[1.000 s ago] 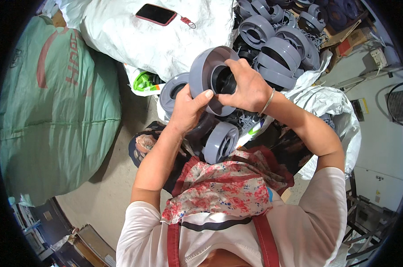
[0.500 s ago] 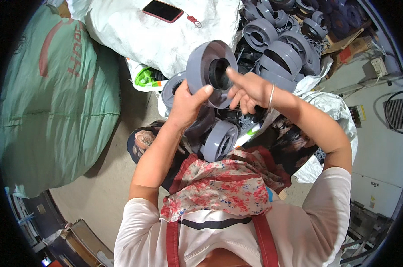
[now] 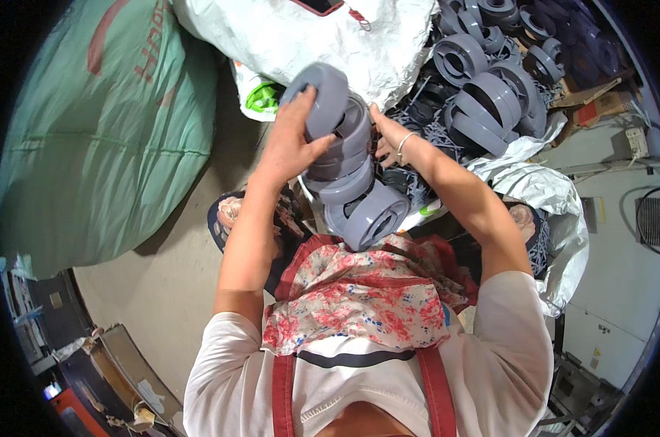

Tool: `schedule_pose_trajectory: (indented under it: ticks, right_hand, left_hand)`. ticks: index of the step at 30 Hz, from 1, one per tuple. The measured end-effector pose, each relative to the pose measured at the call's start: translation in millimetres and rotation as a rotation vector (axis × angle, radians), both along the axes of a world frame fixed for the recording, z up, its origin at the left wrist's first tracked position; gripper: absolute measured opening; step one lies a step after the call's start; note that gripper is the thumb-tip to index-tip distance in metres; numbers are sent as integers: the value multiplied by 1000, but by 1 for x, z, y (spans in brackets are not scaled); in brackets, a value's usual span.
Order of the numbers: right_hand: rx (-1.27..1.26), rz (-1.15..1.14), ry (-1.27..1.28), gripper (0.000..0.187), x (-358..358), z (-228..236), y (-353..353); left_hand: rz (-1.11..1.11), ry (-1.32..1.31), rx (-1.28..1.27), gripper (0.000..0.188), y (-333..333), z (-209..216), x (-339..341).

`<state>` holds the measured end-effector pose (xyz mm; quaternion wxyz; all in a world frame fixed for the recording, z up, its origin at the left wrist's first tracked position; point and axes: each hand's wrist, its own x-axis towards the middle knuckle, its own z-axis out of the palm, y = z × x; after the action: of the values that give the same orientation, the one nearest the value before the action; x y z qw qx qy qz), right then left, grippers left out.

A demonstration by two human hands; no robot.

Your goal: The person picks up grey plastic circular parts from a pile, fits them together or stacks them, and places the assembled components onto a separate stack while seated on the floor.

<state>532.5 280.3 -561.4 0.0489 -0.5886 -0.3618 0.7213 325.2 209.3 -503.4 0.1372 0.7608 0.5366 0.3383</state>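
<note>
One hand, the left (image 3: 292,142), is gripping a gray ring (image 3: 325,95) by the near edge of a white sack (image 3: 272,40); the right hand (image 3: 394,138) is hovering, fingers spread, beside stacked rings (image 3: 341,186). Firm rim contact is probably aiding control.

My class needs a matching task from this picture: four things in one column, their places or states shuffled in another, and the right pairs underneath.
Column one
1. Bulging green plastic sack
2. Small red tag
3. Thin pale bracelet
4. Person's left hand

Column two
A. Around the wrist of the right hand
B. Gripping a grey round plastic part
C. At the picture's left side
D. Lying on the shiny white plastic sack

Right pairs
1-C
2-D
3-A
4-B
</note>
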Motion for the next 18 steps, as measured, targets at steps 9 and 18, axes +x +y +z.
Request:
schedule_pose_trajectory:
  ticks: [9,18]
  right_hand:
    - [-52,-501,517,62,-40,-22,-11]
    - [313,-304,812,69,31,117,-108]
  left_hand:
    - [101,39,-127,66,-19,6,-12]
    - [-230,360,252,64,-113,139,51]
